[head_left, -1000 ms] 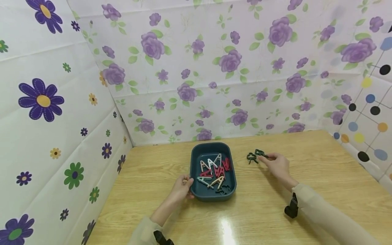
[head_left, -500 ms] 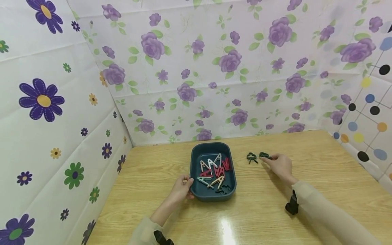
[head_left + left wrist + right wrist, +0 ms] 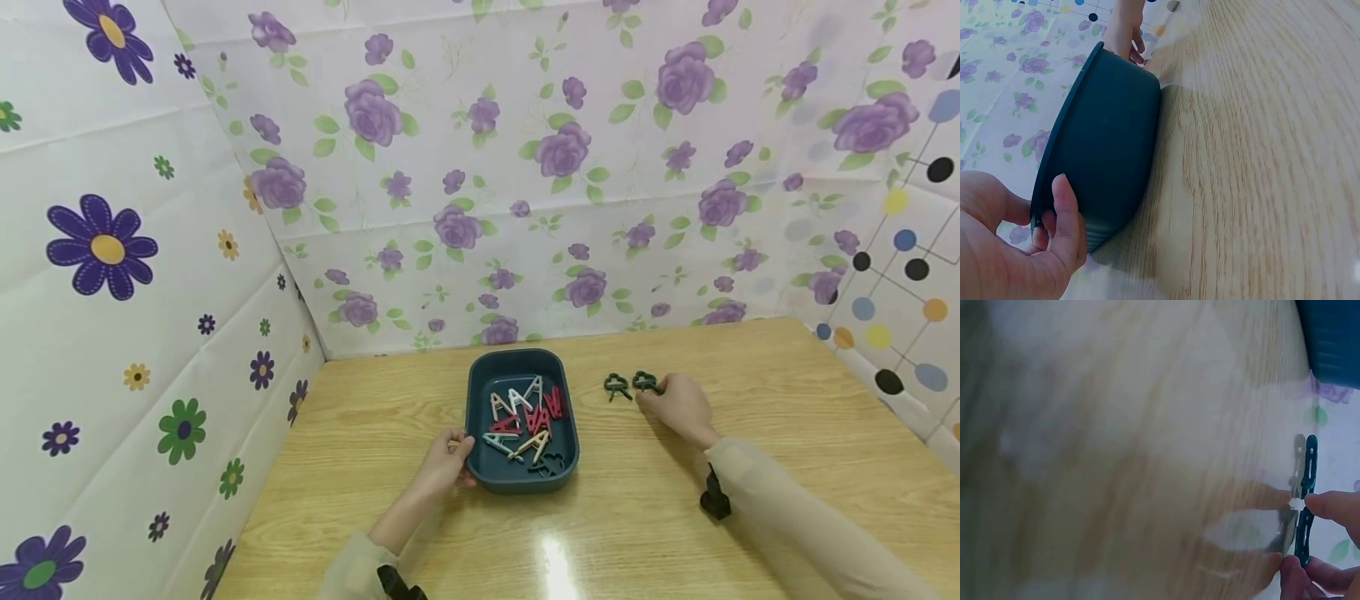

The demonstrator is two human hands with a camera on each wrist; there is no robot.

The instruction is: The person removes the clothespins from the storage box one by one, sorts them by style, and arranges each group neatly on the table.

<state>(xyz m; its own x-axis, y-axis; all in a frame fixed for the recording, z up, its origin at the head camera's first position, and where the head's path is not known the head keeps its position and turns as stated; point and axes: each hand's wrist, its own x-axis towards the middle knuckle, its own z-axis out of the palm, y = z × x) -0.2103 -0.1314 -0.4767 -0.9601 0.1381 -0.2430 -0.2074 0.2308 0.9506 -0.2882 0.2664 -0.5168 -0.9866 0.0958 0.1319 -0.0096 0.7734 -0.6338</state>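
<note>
Green and thin, one clip is down by the table, just beside its twin clip, over on the right side of the bin. Fingertips of the right hand seem to pinch it from both ends; I cannot tell if it bears its full weight on the wood. The left hand grips the bin's edge, with its fingers against the outside wall. Setting this clip neatly next to its twin looks like the step now. To do that well, the fingers should stay low and let go softly, both sides at once, so the clip does not spin or hop. One fingertip is very near the twin, so it would be best to lift away from that side without a bump. A quick check that both clips lie flat would help. The left hand should hold the bin still, so the red clips and the others inside do not slide.
</note>
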